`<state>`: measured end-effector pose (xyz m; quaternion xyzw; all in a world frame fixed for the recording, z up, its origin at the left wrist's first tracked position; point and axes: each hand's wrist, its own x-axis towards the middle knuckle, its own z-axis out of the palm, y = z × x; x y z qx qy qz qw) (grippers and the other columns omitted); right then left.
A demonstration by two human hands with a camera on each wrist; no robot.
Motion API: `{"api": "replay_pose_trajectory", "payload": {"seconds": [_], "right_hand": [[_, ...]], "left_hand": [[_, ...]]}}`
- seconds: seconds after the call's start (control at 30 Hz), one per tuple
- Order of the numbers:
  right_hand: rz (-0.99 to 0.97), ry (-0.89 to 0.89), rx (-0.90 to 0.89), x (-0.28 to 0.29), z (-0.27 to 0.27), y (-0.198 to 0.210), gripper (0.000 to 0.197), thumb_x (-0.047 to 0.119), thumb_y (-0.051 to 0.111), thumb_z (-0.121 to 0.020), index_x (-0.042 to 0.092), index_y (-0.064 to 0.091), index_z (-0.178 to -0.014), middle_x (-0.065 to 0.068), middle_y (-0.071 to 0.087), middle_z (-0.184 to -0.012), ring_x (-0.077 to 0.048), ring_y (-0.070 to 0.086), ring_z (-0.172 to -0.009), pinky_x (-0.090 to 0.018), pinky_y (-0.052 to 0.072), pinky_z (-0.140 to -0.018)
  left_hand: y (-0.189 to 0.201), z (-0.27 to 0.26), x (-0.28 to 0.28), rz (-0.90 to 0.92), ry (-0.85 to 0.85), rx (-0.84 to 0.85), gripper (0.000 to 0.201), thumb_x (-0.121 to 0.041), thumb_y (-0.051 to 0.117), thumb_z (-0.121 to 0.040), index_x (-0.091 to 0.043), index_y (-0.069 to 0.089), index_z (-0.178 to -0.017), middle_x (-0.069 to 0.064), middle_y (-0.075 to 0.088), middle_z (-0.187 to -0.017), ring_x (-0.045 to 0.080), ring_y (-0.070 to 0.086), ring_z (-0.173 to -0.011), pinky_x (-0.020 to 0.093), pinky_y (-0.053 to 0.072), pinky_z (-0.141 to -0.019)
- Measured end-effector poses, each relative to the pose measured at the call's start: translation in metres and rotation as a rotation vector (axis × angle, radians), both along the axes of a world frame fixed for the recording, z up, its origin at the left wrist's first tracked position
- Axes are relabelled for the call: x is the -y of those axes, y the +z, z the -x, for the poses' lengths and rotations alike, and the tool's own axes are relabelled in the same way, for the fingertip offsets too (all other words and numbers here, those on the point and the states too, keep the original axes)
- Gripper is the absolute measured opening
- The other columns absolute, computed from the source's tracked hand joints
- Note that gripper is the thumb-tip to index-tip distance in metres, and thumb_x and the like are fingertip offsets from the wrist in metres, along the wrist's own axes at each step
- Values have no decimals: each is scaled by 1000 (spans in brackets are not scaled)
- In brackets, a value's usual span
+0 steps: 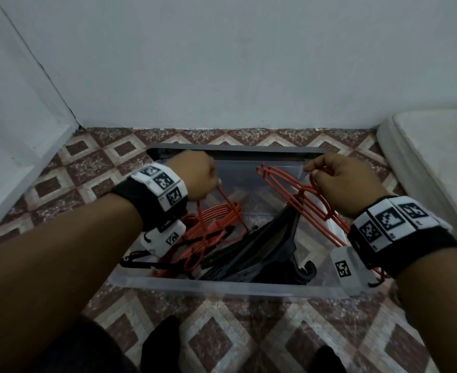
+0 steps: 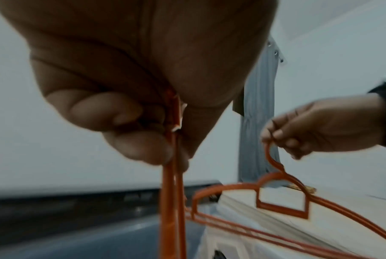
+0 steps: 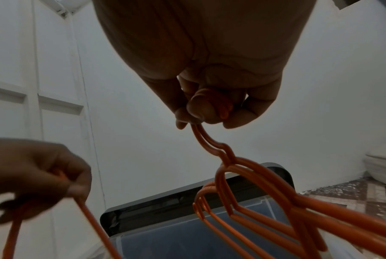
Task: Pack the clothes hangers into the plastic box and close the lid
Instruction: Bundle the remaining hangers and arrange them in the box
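Observation:
A clear plastic box (image 1: 222,288) stands open on the tiled floor, its grey lid (image 1: 235,152) tilted up at the far side. Inside lie black hangers (image 1: 265,249) and a bunch of orange hangers (image 1: 213,227). My left hand (image 1: 197,179) pinches the thin bars of an orange hanger (image 2: 172,192) from that bunch, above the box's left half. My right hand (image 1: 337,179) grips the hooks of two or three orange hangers (image 1: 302,200) held tilted over the box's right half. In the right wrist view these hangers (image 3: 265,192) hang below my curled fingers (image 3: 198,108).
White walls close the far side and the left. A white mattress (image 1: 437,157) lies on the right, close to the box. Patterned floor tiles (image 1: 222,332) stretch in front of the box, where my feet in dark socks (image 1: 162,343) stand.

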<state>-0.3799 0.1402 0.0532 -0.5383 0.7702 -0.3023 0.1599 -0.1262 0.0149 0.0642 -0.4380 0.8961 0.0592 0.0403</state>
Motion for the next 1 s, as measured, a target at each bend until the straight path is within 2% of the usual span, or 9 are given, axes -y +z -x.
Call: {"api": "replay_pose_trajectory", "payload": {"seconds": [0.1, 0.17, 0.3, 0.4, 0.5, 0.63, 0.73, 0.83, 1.0], "right_hand": [[-7, -3, 10, 1, 2, -1, 21, 15, 50, -94, 27, 68, -93, 2, 68, -76, -14, 63, -66, -22, 42, -53], [8, 1, 48, 3, 4, -1, 25, 13, 48, -94, 26, 69, -93, 0, 69, -76, -14, 63, -64, -24, 44, -52], [47, 21, 246, 7, 8, -5, 30, 10, 44, -95, 25, 71, -90, 0, 68, -70, -8, 54, -51, -28, 44, -54], [58, 66, 378, 9, 8, -7, 33, 8, 44, -95, 23, 72, -89, -1, 66, -66, -15, 50, -55, -35, 41, -57], [73, 96, 501, 11, 8, -6, 34, 5, 43, -96, 19, 73, -90, -2, 63, -65, -14, 47, -55, -31, 37, -56], [135, 92, 706, 9, 9, -3, 32, 2, 41, -98, 10, 72, -93, -1, 63, -64, -11, 49, -58, -18, 40, -52], [141, 59, 757, 9, 8, -3, 31, 0, 40, -97, 7, 71, -95, -5, 64, -67, -18, 50, -64, -22, 42, -57], [123, -59, 719, 12, 9, -8, 32, -5, 41, -94, 9, 70, -90, -4, 63, -63, -16, 51, -57, -24, 44, -54], [122, -191, 667, 16, 16, -14, 33, -3, 43, -87, 13, 71, -81, 1, 62, -56, -13, 49, -50, -28, 42, -52]], "left_hand": [[19, -14, 17, 33, 98, -323, 14, -32, 59, -90, -23, 69, -86, -11, 64, -59, 9, 63, -56, 22, 43, -61], [26, -24, 28, -61, 214, -608, 15, -34, 60, -86, -24, 69, -79, -6, 65, -53, 11, 62, -44, 21, 46, -50], [33, -45, 50, -302, 470, -1147, 45, -62, 65, -76, -18, 72, -68, 4, 61, -55, 21, 54, -42, 27, 45, -45], [29, -51, 57, -463, 610, -1335, 63, -76, 64, -70, -14, 72, -66, 4, 55, -52, 18, 47, -39, 24, 42, -41], [21, -48, 56, -613, 713, -1390, 55, -60, 56, -88, -9, 67, -72, 1, 55, -50, 10, 47, -35, 18, 40, -37], [20, -44, 52, -824, 800, -1423, 55, -62, 55, -89, -8, 61, -80, 1, 55, -53, 8, 51, -39, 17, 47, -40], [25, -45, 48, -1021, 713, -1389, 29, -33, 55, -97, -6, 59, -88, 4, 62, -64, 10, 62, -49, 21, 55, -48], [27, -46, 43, -949, 689, -1248, 16, -11, 53, -93, -2, 66, -94, 7, 63, -70, 13, 64, -52, 23, 56, -52], [33, -49, 42, -663, 756, -1319, 21, -11, 49, -88, -3, 67, -80, 4, 57, -56, 12, 49, -38, 17, 41, -36]]}}
